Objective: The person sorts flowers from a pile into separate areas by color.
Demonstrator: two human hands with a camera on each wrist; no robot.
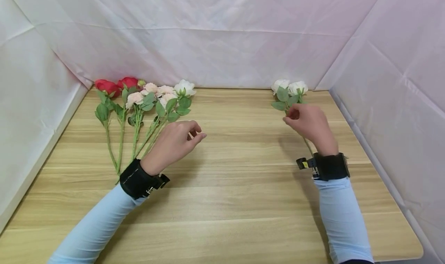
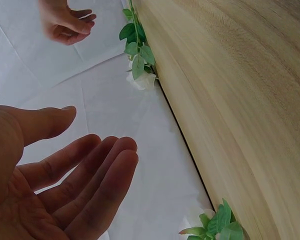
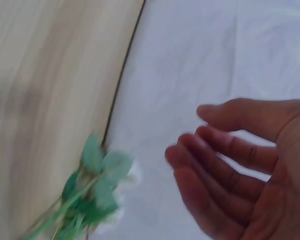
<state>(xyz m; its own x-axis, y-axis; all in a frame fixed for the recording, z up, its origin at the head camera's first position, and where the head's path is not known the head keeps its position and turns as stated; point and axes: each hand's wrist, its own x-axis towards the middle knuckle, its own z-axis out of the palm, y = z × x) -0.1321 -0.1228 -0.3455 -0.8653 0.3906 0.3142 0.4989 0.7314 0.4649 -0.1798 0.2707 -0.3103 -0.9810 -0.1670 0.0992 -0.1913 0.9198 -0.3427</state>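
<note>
My left hand (image 1: pixel 175 142) hovers over the table beside the stems of the left flower group, fingers loosely bent and holding nothing. In that group lie red flowers (image 1: pixel 108 88), pale pink flowers (image 1: pixel 135 99) and a white flower (image 1: pixel 185 87), all with green leaves and long stems. On the right, my right hand (image 1: pixel 307 125) is over two white flowers (image 1: pixel 298 87), covering part of their stems in the head view. The right wrist view shows its relaxed fingers (image 3: pixel 195 195) and thumb apart from the leaves (image 3: pixel 104 185), with nothing between them.
The wooden table (image 1: pixel 222 202) runs back to a white cloth backdrop (image 1: pixel 215 55). Cloth walls also stand at the left and right sides. A black band with a small camera (image 1: pixel 161 181) sits on each wrist.
</note>
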